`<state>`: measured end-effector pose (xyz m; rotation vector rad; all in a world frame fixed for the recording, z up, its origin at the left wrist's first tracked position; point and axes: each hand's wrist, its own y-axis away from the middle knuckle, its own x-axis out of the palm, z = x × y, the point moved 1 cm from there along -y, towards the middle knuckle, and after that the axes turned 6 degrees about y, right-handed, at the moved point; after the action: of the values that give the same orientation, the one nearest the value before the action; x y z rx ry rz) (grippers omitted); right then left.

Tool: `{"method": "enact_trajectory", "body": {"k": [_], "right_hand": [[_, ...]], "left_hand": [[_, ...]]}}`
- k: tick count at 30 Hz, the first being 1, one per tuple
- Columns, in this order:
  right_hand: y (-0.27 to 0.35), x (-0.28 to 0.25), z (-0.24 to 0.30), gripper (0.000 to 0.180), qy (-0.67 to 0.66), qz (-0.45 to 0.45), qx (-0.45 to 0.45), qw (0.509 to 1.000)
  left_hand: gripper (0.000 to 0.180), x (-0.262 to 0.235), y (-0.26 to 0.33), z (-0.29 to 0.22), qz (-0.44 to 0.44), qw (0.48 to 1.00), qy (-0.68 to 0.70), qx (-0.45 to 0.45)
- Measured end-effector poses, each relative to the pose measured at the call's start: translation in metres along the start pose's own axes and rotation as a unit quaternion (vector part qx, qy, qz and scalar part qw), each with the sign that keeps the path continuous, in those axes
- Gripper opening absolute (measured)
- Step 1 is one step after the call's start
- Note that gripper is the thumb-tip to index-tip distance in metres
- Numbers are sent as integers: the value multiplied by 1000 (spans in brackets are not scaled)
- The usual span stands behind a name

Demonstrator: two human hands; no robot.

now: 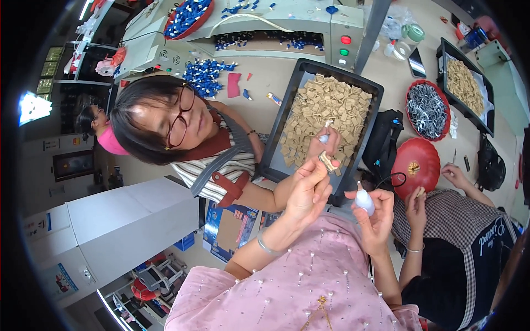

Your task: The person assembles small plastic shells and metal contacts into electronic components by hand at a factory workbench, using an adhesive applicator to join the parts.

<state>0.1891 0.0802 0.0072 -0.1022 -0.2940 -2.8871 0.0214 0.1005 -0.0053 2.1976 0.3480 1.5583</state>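
Between the fingertips of my left hand (pixel 309 190) is a small tan piece (pixel 329 161), held up over the near edge of a black tray (pixel 375 91). My right hand (pixel 376 212) grips a small white squeeze bottle (pixel 364 203), its thin nozzle pointing up. The bottle is a little to the right of the tan piece and apart from it. A heap of similar tan pieces (pixel 331 99) fills much of the tray. Just beyond my left hand, a co-worker's hand (pixel 326 144) is over the heap with a small white object in it.
A co-worker (pixel 212 143) leans in from the left. At right, another person's hands (pixel 417 204) are beside a red plate (pixel 414 160). Behind it stand a red bowl of dark grey pieces (pixel 428 110) and a second black tray (pixel 488 121). Blue-and-white pieces (pixel 204 77) lie at the back left.
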Motion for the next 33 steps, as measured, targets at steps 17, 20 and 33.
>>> {"method": "enact_trajectory", "body": {"k": [17, 20, 33], "right_hand": [[-18, -10, 32, 30, -27, -52, -37, 998], [-18, -9, 30, 30, -31, -74, -38, 996], [-9, -5, 31, 36, 92, -151, -146, 973]], "left_hand": [[11, 20, -7, 1, -20, 982, -132, 136], [12, 16, -8, 2, 4, 980, -137, 145], [8, 6, 3, 8, 34, 995, -57, 78]]}}
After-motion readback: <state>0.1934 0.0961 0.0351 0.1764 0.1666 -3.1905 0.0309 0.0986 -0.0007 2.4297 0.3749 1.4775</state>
